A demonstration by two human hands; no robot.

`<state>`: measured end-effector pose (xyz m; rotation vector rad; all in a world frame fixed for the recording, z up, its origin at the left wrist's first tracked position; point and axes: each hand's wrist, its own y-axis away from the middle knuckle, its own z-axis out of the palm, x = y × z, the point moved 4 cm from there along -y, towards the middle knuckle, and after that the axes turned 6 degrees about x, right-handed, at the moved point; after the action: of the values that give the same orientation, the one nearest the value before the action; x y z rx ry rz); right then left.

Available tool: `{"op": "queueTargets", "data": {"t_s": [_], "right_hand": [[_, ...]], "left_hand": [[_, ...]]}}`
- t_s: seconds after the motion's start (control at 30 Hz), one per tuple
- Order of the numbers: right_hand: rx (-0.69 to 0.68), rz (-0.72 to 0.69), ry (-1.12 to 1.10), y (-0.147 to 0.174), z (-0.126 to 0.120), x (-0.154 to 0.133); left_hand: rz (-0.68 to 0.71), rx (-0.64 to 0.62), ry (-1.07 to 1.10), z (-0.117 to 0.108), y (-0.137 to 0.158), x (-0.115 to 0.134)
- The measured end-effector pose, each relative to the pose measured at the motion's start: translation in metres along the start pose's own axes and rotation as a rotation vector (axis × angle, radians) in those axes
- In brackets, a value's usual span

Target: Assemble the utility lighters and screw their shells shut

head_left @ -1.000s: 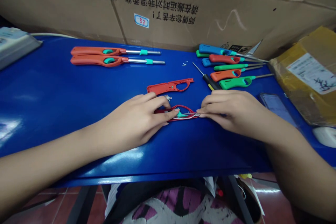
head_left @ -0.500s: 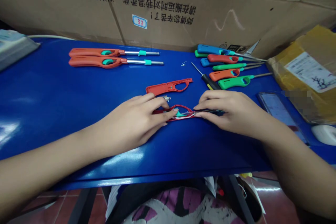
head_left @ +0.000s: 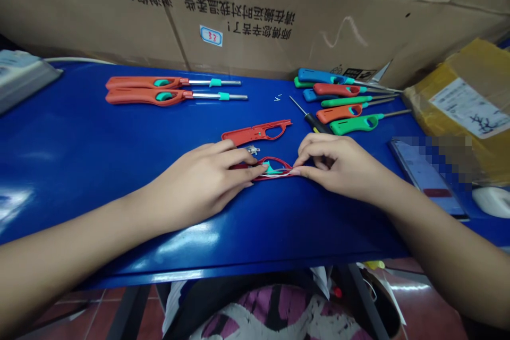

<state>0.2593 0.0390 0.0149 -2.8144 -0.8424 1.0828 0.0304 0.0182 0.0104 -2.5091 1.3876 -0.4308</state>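
My left hand (head_left: pixel 211 178) presses down on an opened red lighter casing half (head_left: pixel 283 162) lying on the table, thumb and fingertips closed on its handle end. A teal trigger (head_left: pixel 273 169) sits in the casing, and a thin white wire (head_left: pixel 278 175) runs along it. At the casing's right tip, the thumb and forefinger of my right hand (head_left: pixel 342 162) pinch the wire's end; the exact grip is partly hidden. Just beyond lies the other red casing half (head_left: pixel 249 133), inner side up. Between the halves is a small metal-and-white part (head_left: pixel 252 150), half behind my left fingers.
Two orange lighters (head_left: pixel 145 96) lie at the back left. Several coloured lighters (head_left: pixel 354 125) and a screwdriver (head_left: pixel 313 119) lie at the back right. Tiny white bits (head_left: pixel 278 98) are between them. A phone (head_left: pixel 428 175) and taped parcel (head_left: pixel 466 106) are right; a large carton (head_left: pixel 247 58) stands behind.
My right fingers have curled in and shifted slightly left to the casing's tip. The dark, thin rod that showed beneath them is no longer visible. My left hand stays on the casing.
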Motion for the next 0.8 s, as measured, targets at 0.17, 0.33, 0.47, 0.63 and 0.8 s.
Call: {"op": "queueTargets", "data": {"t_s": [0.17,0.33,0.47,0.63,0.8], "right_hand": [[0.046,-0.048,-0.007,0.003,0.001,-0.009],[-0.018,-0.052,0.029,0.004,0.007,-0.012],[-0.055,-0.045,0.010,0.005,0.003,-0.014],[-0.122,-0.061,0.040,0.007,0.003,-0.020],[-0.011,-0.079,0.141,0.006,0.010,-0.018]], "left_hand": [[0.019,0.045,-0.024,-0.001,0.000,0.000],[-0.003,0.067,-0.002,-0.002,0.000,0.000],[-0.035,0.051,0.029,-0.003,0.000,0.000],[-0.050,0.029,0.094,-0.003,-0.003,0.001],[-0.041,0.023,0.123,-0.002,-0.004,0.002]]}}
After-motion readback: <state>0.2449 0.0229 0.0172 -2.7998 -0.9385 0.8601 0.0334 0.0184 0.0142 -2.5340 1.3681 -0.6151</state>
